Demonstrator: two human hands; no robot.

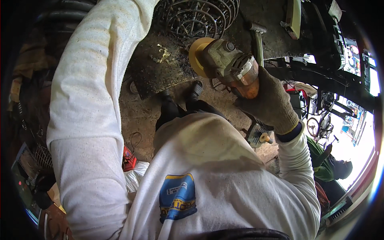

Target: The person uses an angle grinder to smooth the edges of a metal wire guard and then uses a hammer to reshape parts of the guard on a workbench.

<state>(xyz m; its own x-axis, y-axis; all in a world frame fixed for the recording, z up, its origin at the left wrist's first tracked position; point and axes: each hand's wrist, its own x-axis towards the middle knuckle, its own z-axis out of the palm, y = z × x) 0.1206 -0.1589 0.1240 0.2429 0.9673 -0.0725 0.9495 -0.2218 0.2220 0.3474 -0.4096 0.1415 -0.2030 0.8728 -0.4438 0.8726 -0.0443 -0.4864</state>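
Note:
In my right hand [274, 98], which wears a grey-brown knit glove, is an angle grinder [228, 60]. My fingers are wrapped round its orange body, and its pale yellow disc [198, 56] points to the left, above the edge of a dark worktop [156, 72]. Just behind the grinder, a hammer [258, 34] lies on the worktop. My left arm [90, 100], in a white sleeve, reaches up across the left side and out past the top edge, so my left hand is out of view.
A round cage of bent metal rods [196, 20] sits at the back of the worktop. A long yellowish piece [295, 20] lies at back right. Below my right hand is another power tool [256, 134]. A person in green [326, 162] and a bicycle [314, 126] are at far right.

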